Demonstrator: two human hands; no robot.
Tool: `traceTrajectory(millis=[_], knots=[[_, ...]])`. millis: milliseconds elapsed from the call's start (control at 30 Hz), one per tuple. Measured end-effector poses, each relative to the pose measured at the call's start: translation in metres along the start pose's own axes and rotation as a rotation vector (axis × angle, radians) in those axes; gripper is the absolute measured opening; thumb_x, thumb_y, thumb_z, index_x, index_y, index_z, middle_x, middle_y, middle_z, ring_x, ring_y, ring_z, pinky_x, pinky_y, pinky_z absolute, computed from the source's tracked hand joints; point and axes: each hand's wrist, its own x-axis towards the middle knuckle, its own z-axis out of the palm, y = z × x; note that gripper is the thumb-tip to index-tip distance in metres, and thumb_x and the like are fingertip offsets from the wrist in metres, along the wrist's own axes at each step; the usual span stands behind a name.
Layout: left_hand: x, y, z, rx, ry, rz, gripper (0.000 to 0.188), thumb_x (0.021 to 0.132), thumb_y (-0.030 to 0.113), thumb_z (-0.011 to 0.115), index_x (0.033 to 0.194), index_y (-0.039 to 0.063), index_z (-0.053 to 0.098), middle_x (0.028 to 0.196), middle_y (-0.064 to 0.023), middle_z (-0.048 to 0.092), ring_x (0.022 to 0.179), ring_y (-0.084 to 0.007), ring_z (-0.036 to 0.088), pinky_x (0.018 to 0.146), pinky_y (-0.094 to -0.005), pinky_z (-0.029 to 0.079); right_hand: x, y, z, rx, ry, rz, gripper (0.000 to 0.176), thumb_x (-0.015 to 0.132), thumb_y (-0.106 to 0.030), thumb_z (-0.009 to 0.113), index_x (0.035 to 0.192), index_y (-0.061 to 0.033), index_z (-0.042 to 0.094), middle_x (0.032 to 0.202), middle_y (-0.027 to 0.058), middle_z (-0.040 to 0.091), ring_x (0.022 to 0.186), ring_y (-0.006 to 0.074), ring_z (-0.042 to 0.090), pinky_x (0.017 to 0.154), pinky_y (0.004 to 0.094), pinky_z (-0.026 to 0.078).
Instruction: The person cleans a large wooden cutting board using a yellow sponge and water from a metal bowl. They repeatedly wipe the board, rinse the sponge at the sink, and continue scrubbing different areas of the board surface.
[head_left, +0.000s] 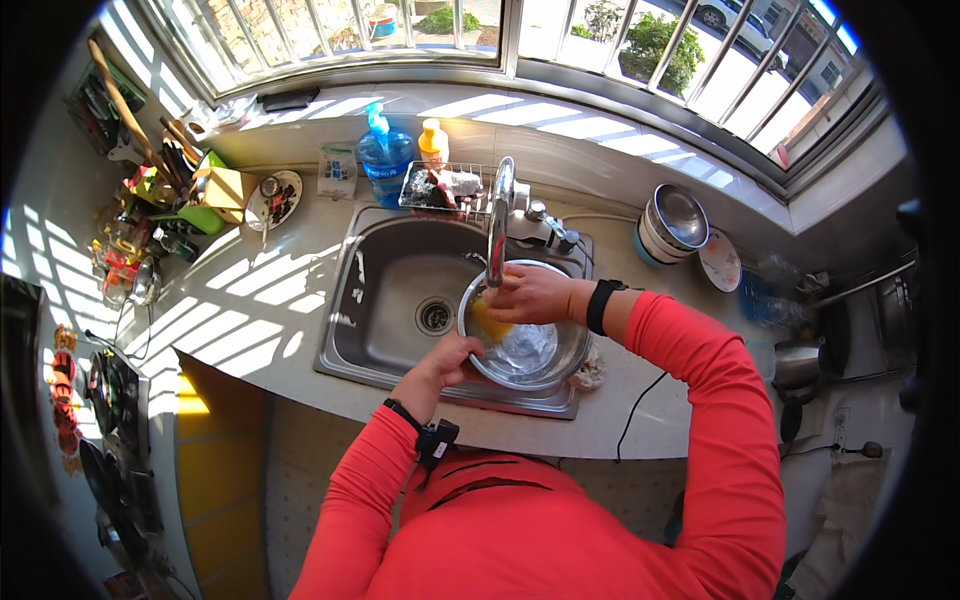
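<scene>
A round stainless steel bowl (574, 341) rests at the right side of the sink (382, 277), beneath the chrome faucet (498, 225). Its near left rim is gripped by my left hand (442, 361). Over the bowl, right under the spout, my right hand (531, 296) has its fingers curled down around a yellow object (491, 324). Fingers and blur hide what this yellow thing is. The bowl's bottom shines, and I cannot tell how much water it holds. To the left, the sink basin shows its drain strainer (434, 316).
Behind the sink stand a blue pump bottle (385, 161), a yellow-capped bottle (433, 142) and a wire rack (450, 191). Stacked bowls (667, 225) sit at the back right. A crumpled cloth (590, 371) lies beside the bowl. A plate with scraps (276, 201) lies left; a black cable (637, 412) crosses the counter's front edge.
</scene>
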Motion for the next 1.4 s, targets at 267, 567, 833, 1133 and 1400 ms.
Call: traceTrajectory(millis=[267, 567, 833, 1133, 1400], knots=[[-0.011, 0.009, -0.001, 0.008, -0.066, 0.035, 0.043, 0.072, -0.010, 0.048, 0.114, -0.006, 0.051, 0.100, -0.0178, 0.062, 0.083, -0.0314, 0.066, 0.073, -0.0491, 0.058, -0.016, 0.022, 0.014, -0.183, -0.087, 0.098, 0.018, 0.076, -0.016, 0.058, 0.090, -0.0087, 0.065, 0.108, 0.0052, 0.059, 0.111, 0.0226, 0.050, 0.096, 0.0353, 0.041], [0.008, -0.015, 0.003, -0.077, 0.185, 0.217, 0.048, 0.067, -0.003, 0.055, 0.114, 0.002, 0.049, 0.087, -0.0139, 0.058, 0.074, -0.0271, 0.061, 0.056, -0.0434, 0.053, -0.008, -0.038, 0.009, 0.442, -0.462, 0.812, 0.025, 0.075, -0.017, 0.057, 0.092, 0.0003, 0.063, 0.084, 0.0227, 0.064, 0.085, 0.0397, 0.062, 0.078, 0.0459, 0.050], [-0.001, -0.024, 0.016, -0.098, 0.253, 0.235, 0.066, 0.063, -0.002, 0.055, 0.128, 0.005, 0.044, 0.097, -0.0163, 0.058, 0.075, -0.0281, 0.063, 0.063, -0.0413, 0.055, 0.001, -0.042, 0.040, 0.620, -0.623, 0.719, 0.103, 0.069, -0.041, 0.070, 0.141, 0.0070, 0.015, 0.143, 0.0398, 0.015, 0.132, 0.0582, 0.013, 0.110, 0.0544, 0.021], [-0.006, -0.031, 0.017, -0.129, 0.300, 0.270, 0.071, 0.063, -0.002, 0.055, 0.131, 0.007, 0.040, 0.101, -0.0172, 0.057, 0.078, -0.0293, 0.063, 0.063, -0.0420, 0.055, -0.010, -0.030, 0.056, 0.451, -0.393, 0.418, 0.064, 0.073, -0.021, 0.061, 0.129, -0.0003, 0.036, 0.121, 0.0319, 0.047, 0.104, 0.0525, 0.048, 0.092, 0.0565, 0.039], [-0.008, -0.035, 0.020, -0.135, 0.338, 0.295, 0.075, 0.063, -0.003, 0.055, 0.135, 0.008, 0.036, 0.103, -0.0180, 0.056, 0.080, -0.0304, 0.063, 0.064, -0.0426, 0.055, -0.030, -0.003, 0.087, 1.495, -0.350, 0.919, 0.044, 0.077, -0.013, 0.060, 0.118, 0.0001, 0.049, 0.096, 0.0210, 0.061, 0.089, 0.0446, 0.058, 0.082, 0.0487, 0.046]])
